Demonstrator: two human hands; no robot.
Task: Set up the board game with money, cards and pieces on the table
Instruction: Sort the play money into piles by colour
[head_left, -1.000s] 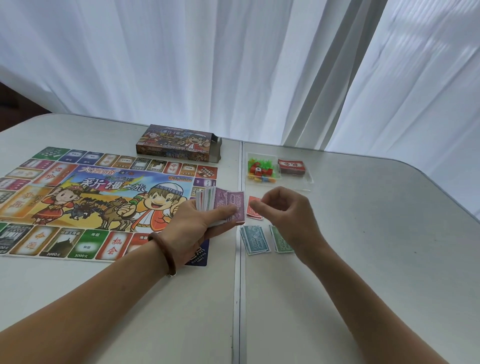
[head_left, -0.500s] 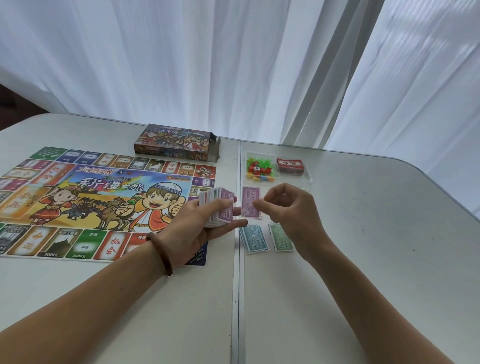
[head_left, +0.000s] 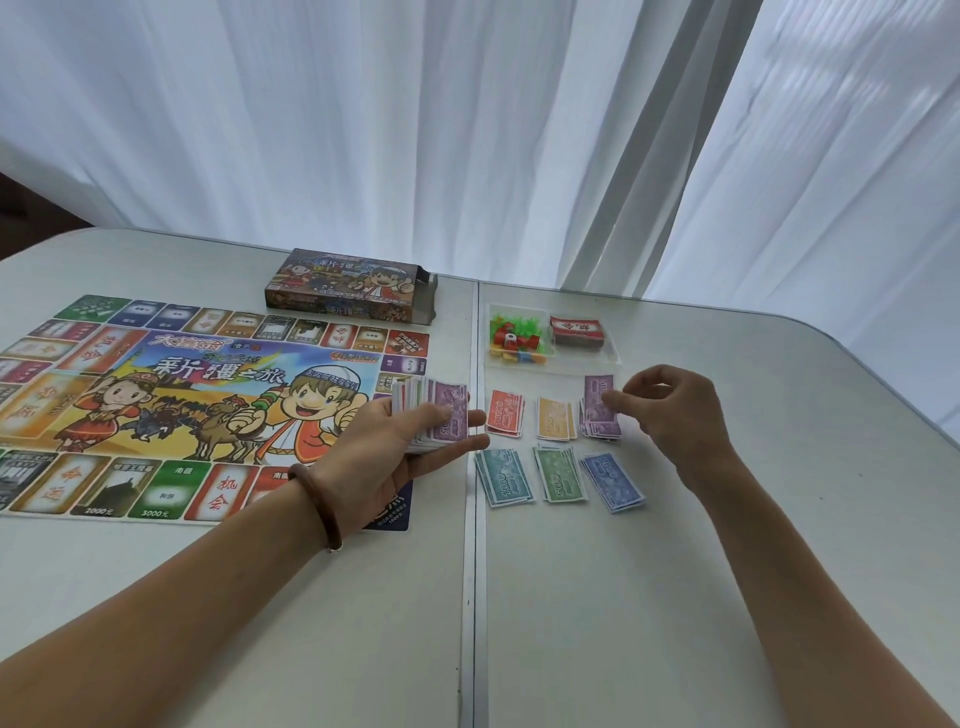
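My left hand (head_left: 387, 457) grips a thick stack of play money (head_left: 434, 415) with a purple bill on top, held over the board's right edge. My right hand (head_left: 675, 410) pinches the right edge of a purple bill lying on the purple pile (head_left: 597, 421). Sorted bills lie in two rows: red pile (head_left: 505, 413) and yellow pile (head_left: 555, 418) beside the purple one, then teal pile (head_left: 504, 475), green pile (head_left: 561, 473) and blue pile (head_left: 613, 480) nearer me. The colourful game board (head_left: 197, 395) lies flat at the left.
The game box (head_left: 348, 283) lies behind the board. A clear tray (head_left: 613, 358) holds small coloured pieces (head_left: 517, 340) and a red card deck (head_left: 576, 332). A seam (head_left: 474, 597) splits the white table. White curtains hang behind; the table's edge curves at the right.
There are now several money piles in two rows where only teal and green ones lay. My right hand has moved right to the purple pile. The left hand's stack stays put.
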